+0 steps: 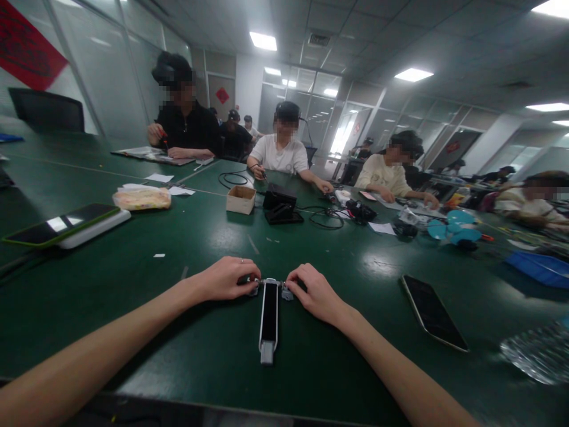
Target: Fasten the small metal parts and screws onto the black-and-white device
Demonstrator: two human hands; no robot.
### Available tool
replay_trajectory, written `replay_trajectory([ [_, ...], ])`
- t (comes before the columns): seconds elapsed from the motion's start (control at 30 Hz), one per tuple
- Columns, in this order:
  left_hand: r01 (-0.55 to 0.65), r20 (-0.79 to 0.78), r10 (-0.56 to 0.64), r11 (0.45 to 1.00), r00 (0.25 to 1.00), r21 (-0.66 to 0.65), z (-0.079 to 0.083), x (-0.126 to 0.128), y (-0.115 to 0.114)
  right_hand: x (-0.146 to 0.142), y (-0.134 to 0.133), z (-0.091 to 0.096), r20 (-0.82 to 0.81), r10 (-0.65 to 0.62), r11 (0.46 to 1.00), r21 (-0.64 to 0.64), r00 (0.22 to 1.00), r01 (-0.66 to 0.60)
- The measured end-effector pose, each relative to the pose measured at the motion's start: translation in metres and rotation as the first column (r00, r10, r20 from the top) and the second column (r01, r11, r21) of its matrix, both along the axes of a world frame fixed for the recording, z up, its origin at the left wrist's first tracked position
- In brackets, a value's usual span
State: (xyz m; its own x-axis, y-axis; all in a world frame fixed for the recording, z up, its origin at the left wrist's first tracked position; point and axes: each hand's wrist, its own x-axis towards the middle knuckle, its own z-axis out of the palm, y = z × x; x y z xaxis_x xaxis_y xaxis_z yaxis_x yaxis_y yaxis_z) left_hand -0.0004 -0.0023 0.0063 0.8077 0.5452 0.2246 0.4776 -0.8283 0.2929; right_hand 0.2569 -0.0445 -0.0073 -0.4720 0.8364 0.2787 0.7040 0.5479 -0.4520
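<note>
A narrow black device with a silver frame (269,314) lies lengthwise on the green table (178,332), its grey end pointing toward me. My left hand (226,279) is curled at the left side of its far end, fingertips pinched on a small metal part there. My right hand (313,292) is curled at the right side of the same end, fingers closed on the matching small part. Both forearms rest low over the table edge.
A dark phone (433,311) lies to the right, a tablet on a white base (66,226) to the left. A cardboard box (240,199), black gear with cables (281,207), blue fan blades (456,228) and a blue tray (540,268) sit farther off. Several people work along the far side.
</note>
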Motion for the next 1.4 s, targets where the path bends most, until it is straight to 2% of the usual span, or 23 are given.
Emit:
replay_trajectory([
  [0.6,-0.001,-0.004,0.001,1.000,1.000,0.007,-0.0016,0.0006,0.0001,0.0011,-0.0008,-0.0003,0.021,0.056,0.998,0.035,0.998,-0.057],
  [0.87,-0.001,0.003,0.001,1.000,1.000,0.013,-0.0026,0.0007,0.0006,0.0057,-0.0005,0.0031,0.063,0.035,0.990,0.133,0.997,-0.044],
  [1.1,-0.002,-0.008,0.002,1.000,1.000,0.018,-0.0024,0.0010,0.0011,0.0070,0.0016,0.0015,0.120,0.059,0.987,0.142,0.991,-0.076],
  [1.27,0.003,-0.012,-0.003,1.000,1.000,0.031,-0.0026,0.0010,0.0009,0.0073,0.0012,0.0022,0.121,0.020,0.977,0.210,0.993,-0.045],
  [1.4,0.011,-0.001,-0.011,0.999,1.000,0.047,-0.0037,0.0010,0.0011,0.0038,0.0004,0.0003,0.162,0.042,0.972,0.223,0.986,-0.078],
])
